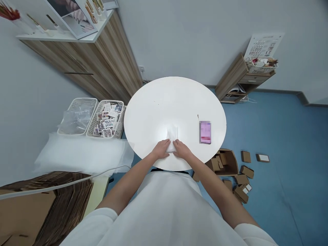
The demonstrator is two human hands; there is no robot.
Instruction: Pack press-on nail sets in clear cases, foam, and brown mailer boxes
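On the round white table (174, 99), close to its near edge, lies a small white foam sheet (172, 138), partly see-through and looking folded. My left hand (161, 149) grips its left side, thumb and fingertips at the edge. From the other side my right hand (181, 149) holds the right edge with its fingers bent inward. The far end of the sheet shows beyond my fingers. Whether anything is wrapped inside cannot be made out. To the right of my hands lies a phone (205, 132) with a pink, pixelated screen.
Left of the table stand a basket of clear plastic bags (78, 116) and a basket of printed cards (107, 119). Below them are stacked white foam sheets (82, 153) and flattened cardboard (64, 201). An open carton (227, 162) and several small brown boxes (241, 179) are on the blue floor at right.
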